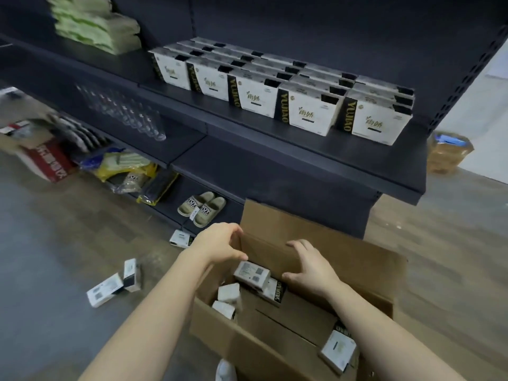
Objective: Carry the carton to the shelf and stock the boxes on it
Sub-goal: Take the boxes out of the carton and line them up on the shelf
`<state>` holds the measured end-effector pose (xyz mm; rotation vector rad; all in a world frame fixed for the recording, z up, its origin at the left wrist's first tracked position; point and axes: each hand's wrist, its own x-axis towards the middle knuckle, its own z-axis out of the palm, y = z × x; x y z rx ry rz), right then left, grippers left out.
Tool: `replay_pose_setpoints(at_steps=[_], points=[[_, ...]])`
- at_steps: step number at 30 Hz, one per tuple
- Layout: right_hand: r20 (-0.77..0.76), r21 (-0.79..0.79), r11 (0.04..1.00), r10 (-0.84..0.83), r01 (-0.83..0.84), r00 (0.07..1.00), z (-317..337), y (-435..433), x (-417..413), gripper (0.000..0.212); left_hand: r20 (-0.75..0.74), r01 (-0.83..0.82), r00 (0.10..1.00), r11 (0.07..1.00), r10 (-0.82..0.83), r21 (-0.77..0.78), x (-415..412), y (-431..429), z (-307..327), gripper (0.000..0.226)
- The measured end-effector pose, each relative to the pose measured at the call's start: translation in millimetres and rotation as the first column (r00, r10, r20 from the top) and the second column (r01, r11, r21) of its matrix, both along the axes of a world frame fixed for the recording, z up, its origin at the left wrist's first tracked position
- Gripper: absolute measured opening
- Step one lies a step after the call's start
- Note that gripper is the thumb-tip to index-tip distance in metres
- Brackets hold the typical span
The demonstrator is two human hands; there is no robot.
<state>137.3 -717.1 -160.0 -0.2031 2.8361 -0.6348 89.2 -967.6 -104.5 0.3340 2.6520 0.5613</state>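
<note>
- Carton (365,273) sits open on the floor, lower centre-right of the frame, just in front of the shelf unit (302,149).
- Your left hand (220,243) grips the carton's far-left corner, with fingers curled over the edge and thumb on the near side.
- Your right hand (310,266) holds the folded-in flap (266,251), fingers hooked over its top edge, thumb below.
- Loose boxes (251,273) lie jumbled inside the carton, between and under your hands. One more leans at its lower-right corner.
- Stocked boxes (308,111) stand in rows on the middle shelf, centre to upper right.
- Three floor boxes (104,294) lie scattered left of the carton.
- Slippers (202,209) sit on the bottom shelf just above your left hand.
- Green packs (93,23) are at upper left, with clear cups (123,111) below them.
- A second cardboard box (450,154) is at the right edge.
</note>
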Motion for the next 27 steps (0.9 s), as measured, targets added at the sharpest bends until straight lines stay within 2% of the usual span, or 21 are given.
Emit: replay_pose_setpoints(at_steps=[11, 19, 27], points=[[0.099, 0.003, 0.999, 0.054, -0.054, 0.994, -43, -51, -57, 0.080, 0.004, -0.083, 0.997, 0.997, 0.083, -0.012, -30, -46, -28, 0.069], [0.216, 0.012, 0.994, 0.107, -0.113, 0.970, -108, -74, -76, 0.085, 0.015, -0.120, 0.993, 0.992, 0.121, -0.047, -36, -67, -91, 0.071], [0.277, -0.024, 0.989, 0.149, -0.149, 0.949, -204, -84, -91, 0.088, 0.004, -0.203, 0.979, 0.978, 0.203, -0.054, -24, -74, -176, 0.071]])
